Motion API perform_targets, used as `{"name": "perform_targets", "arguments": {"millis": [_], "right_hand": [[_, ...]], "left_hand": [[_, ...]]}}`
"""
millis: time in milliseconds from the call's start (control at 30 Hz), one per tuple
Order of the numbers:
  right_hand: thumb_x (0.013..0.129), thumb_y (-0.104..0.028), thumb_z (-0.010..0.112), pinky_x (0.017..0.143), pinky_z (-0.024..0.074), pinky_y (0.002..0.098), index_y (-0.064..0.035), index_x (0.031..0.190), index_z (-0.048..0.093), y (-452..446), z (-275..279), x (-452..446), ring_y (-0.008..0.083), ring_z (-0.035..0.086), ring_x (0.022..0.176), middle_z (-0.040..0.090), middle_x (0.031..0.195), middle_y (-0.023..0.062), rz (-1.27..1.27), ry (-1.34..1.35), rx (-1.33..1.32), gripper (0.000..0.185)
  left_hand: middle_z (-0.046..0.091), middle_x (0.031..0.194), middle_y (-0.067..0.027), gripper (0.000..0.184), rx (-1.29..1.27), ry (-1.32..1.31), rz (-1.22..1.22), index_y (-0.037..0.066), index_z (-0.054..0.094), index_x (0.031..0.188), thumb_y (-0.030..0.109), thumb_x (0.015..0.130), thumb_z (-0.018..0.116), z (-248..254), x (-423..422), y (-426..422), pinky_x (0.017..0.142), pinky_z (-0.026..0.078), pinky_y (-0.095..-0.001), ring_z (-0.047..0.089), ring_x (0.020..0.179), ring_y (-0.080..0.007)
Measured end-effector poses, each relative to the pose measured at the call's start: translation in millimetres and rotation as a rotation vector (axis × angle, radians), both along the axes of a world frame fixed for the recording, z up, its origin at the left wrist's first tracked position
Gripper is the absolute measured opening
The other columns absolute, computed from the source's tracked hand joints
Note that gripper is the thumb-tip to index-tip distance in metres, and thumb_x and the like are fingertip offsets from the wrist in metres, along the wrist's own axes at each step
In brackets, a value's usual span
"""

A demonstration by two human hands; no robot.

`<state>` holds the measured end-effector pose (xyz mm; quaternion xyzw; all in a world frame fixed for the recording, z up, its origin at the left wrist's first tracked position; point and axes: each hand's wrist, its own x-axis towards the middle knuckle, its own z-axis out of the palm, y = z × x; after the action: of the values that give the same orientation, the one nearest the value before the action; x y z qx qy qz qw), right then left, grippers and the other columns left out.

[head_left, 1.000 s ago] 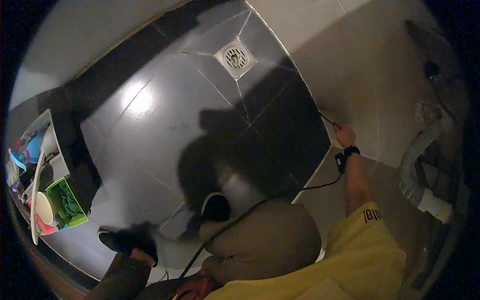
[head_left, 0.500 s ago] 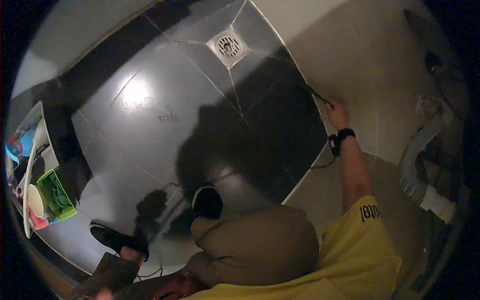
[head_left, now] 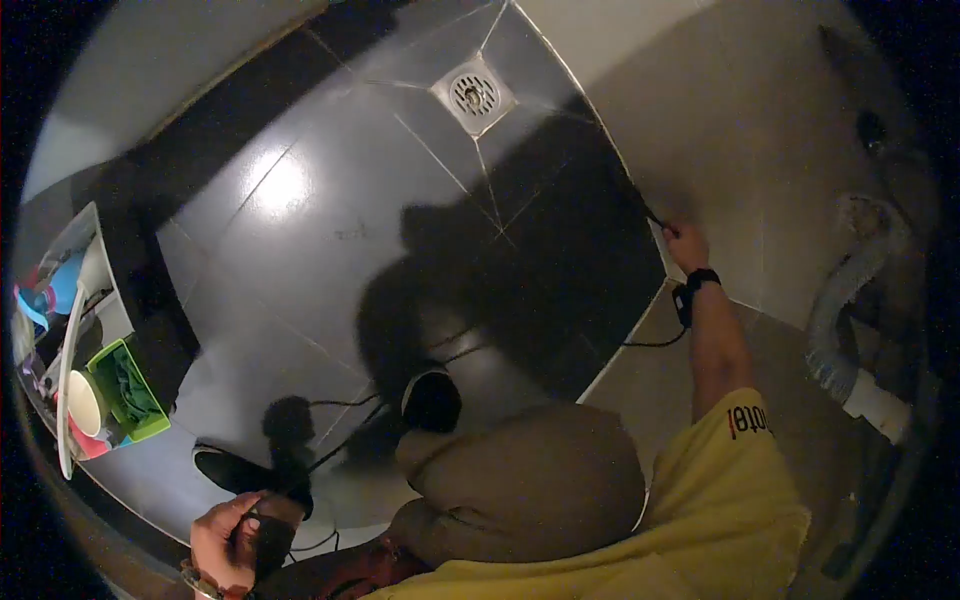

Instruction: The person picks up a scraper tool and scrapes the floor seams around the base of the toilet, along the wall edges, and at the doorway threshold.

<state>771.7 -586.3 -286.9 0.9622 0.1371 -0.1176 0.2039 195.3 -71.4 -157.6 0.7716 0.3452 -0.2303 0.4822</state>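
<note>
At the seam where the dark floor meets the wall, my right hand (head_left: 688,247) is closed around a thin dark stick-like tool (head_left: 654,216). The tool points up-left along the seam; its kind does not show. Low on the left, near my shoe, my left hand (head_left: 226,540) has its fingers curled in. Beside those fingers is a dark patch, and I cannot make out what they hold, if anything. A dark tiled floor (head_left: 330,270) spreads between the hands.
A square metal drain (head_left: 473,97) is set in the floor at the top. A tub (head_left: 98,250) at left holds a green basket (head_left: 150,425), a cream cup (head_left: 87,404) and other items. A ribbed hose (head_left: 832,315) meets a white pipe (head_left: 880,406) at right. Dark cords trail by my shoes.
My left hand has risen into view at the lower left, where only a sliver showed before. My right hand stays on the tool by the seam. The view has shifted slightly.
</note>
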Motion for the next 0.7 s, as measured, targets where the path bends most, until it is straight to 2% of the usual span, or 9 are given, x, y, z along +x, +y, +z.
{"name": "perform_targets", "arguments": {"millis": [100, 133, 200, 333, 433, 500, 567, 633, 700], "right_hand": [[0.084, -0.033, 0.055, 0.082, 0.0457, 0.0401, -0.0169, 0.110, 0.062, 22, 24, -3, 0.0315, 0.060, 0.094, 0.065, 0.099, 0.0117, -0.012, 0.023, 0.029, 0.031], [0.084, -0.033, 0.055, 0.082, 0.0457, 0.0401, -0.0169, 0.110, 0.062, 27, 19, -1, 0.0315, 0.060, 0.094, 0.065, 0.099, 0.0117, -0.013, 0.025, 0.026, 0.031], [0.084, -0.034, 0.053, 0.083, 0.0450, 0.0413, -0.0188, 0.109, 0.063, 33, 9, 5, 0.0301, 0.060, 0.095, 0.064, 0.101, 0.0109, -0.109, -0.018, 0.132, 0.031], [0.085, -0.034, 0.052, 0.083, 0.0452, 0.0409, -0.0175, 0.112, 0.061, 33, 21, -5, 0.0302, 0.061, 0.093, 0.064, 0.102, 0.0112, -0.026, 0.090, 0.083, 0.032], [0.084, -0.032, 0.054, 0.080, 0.0465, 0.0400, -0.0182, 0.112, 0.062, 17, 12, 19, 0.0302, 0.061, 0.091, 0.065, 0.099, 0.0109, -0.129, 0.045, 0.027, 0.032], [0.084, -0.031, 0.055, 0.081, 0.0466, 0.0389, -0.0192, 0.112, 0.062, 1, -2, 36, 0.0295, 0.061, 0.094, 0.065, 0.099, 0.0103, 0.013, 0.064, 0.237, 0.031], [0.084, -0.030, 0.055, 0.082, 0.0463, 0.0388, -0.0189, 0.112, 0.062, -10, 1, 23, 0.0295, 0.061, 0.095, 0.065, 0.100, 0.0107, 0.074, 0.059, 0.116, 0.031], [0.084, -0.030, 0.055, 0.082, 0.0461, 0.0388, -0.0185, 0.112, 0.061, 5, 0, 20, 0.0294, 0.061, 0.095, 0.065, 0.101, 0.0111, 0.168, 0.032, 0.033, 0.031], [0.085, -0.027, 0.054, 0.080, 0.0463, 0.0393, -0.0161, 0.110, 0.062, 19, 21, -7, 0.0307, 0.061, 0.093, 0.065, 0.098, 0.0136, -0.131, 0.062, 0.016, 0.029]], "left_hand": [[0.062, 0.075, -0.0143, 0.032, -0.192, 0.157, 0.237, 0.000, 0.064, 0.099, -0.006, 0.072, 0.048, -13, -24, -4, 0.067, 0.048, -0.0291, 0.061, 0.070, -0.0238], [0.062, 0.075, -0.0143, 0.032, -0.195, 0.160, 0.236, 0.000, 0.064, 0.099, -0.006, 0.072, 0.048, -7, -11, -5, 0.067, 0.048, -0.0291, 0.061, 0.070, -0.0238], [0.059, 0.070, -0.0119, 0.033, -0.076, 0.106, -0.160, 0.000, 0.065, 0.100, -0.004, 0.071, 0.049, 13, 26, -8, 0.063, 0.047, -0.0292, 0.057, 0.064, -0.0212], [0.059, 0.069, -0.0130, 0.034, 0.070, -0.067, -0.059, 0.007, 0.066, 0.102, 0.001, 0.072, 0.052, 12, 14, -7, 0.060, 0.046, -0.0323, 0.057, 0.061, -0.0243], [0.060, 0.069, -0.0156, 0.031, -0.024, 0.013, -0.022, 0.007, 0.066, 0.101, 0.005, 0.073, 0.053, 14, 16, -8, 0.061, 0.047, -0.0349, 0.058, 0.063, -0.0274], [0.060, 0.068, -0.0161, 0.028, -0.022, 0.040, -0.070, 0.005, 0.066, 0.100, 0.009, 0.075, 0.054, 15, 20, -13, 0.061, 0.047, -0.0355, 0.058, 0.063, -0.0280], [0.059, 0.067, -0.0162, 0.027, 0.028, 0.031, -0.199, 0.006, 0.066, 0.100, 0.021, 0.082, 0.054, 15, 21, -15, 0.059, 0.046, -0.0359, 0.059, 0.062, -0.0286], [0.059, 0.067, -0.0159, 0.026, 0.048, -0.019, -0.156, 0.008, 0.066, 0.101, 0.022, 0.083, 0.053, 15, 21, -16, 0.060, 0.046, -0.0356, 0.058, 0.062, -0.0293], [0.060, 0.068, -0.0156, 0.026, 0.051, -0.068, -0.142, 0.009, 0.066, 0.101, 0.022, 0.084, 0.052, 17, 18, -14, 0.060, 0.046, -0.0354, 0.058, 0.062, -0.0300]]}}
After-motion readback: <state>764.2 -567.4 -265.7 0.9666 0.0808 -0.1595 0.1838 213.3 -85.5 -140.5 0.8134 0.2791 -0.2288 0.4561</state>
